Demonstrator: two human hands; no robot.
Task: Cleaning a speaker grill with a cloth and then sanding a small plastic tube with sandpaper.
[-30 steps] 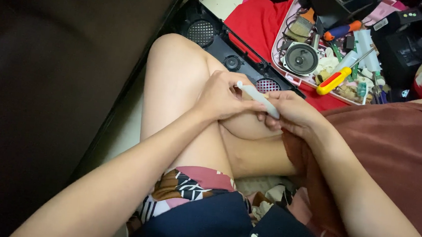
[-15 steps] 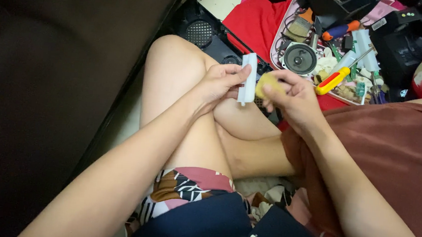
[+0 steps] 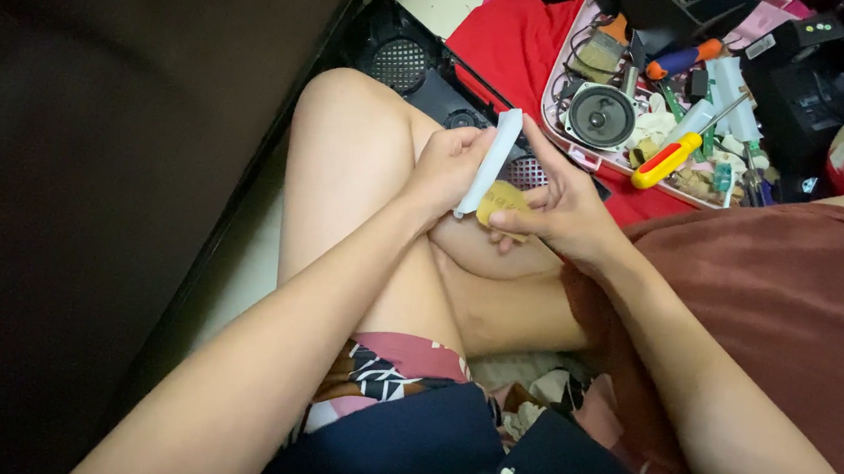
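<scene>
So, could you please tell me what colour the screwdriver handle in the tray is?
Yellow with red, seen in the head view: the screwdriver lies in the tray.

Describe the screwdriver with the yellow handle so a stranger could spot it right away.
Look to the pink tray of tools and parts on the red cloth, beyond the person's raised knee. The screwdriver lies slanted near the tray's front edge, right of the round speaker. Its yellow handle with a red stripe sets it apart.

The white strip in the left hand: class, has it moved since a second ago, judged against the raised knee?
Yes. The white strip lay flat between both hands above the knee; now the left hand holds it upright, edge-on.
</scene>
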